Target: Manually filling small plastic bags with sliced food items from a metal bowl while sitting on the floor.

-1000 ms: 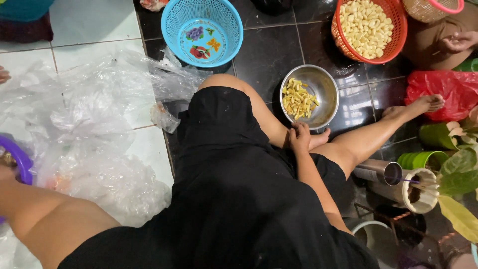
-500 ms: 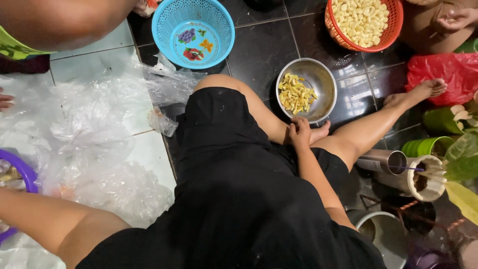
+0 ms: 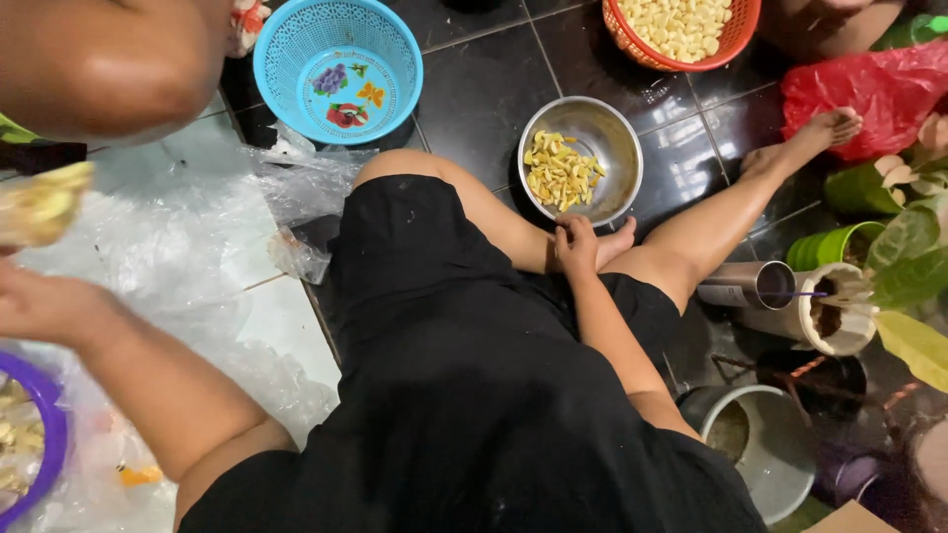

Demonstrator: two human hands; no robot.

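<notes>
I sit on the floor in black clothes with my legs folded. My right hand (image 3: 578, 247) rests on my foot, fingers loosely down and holding nothing, just below a steel bowl (image 3: 617, 148) of yellow cut pieces (image 3: 558, 173). My left hand (image 3: 39, 308) reaches out over crumpled clear plastic sheeting (image 3: 148, 247) at the left edge; its fingers are blurred and partly cut off. A blurred yellowish lump (image 3: 44, 202) hangs just above it. A purple bowl (image 3: 44, 434) with pale pieces sits at the lower left.
A blue plastic basket (image 3: 338, 69) and an orange basket (image 3: 726, 44) of pale pieces stand at the top. Another person's limb (image 3: 99, 59) fills the top left. A red bag (image 3: 869, 89), green cups (image 3: 849, 242), cans (image 3: 750, 286) and plant leaves (image 3: 913, 257) crowd the right.
My left arm has lifted and swung up over the plastic sheeting. Another person's limb has come in at the top left. My right hand has stayed by the steel bowl.
</notes>
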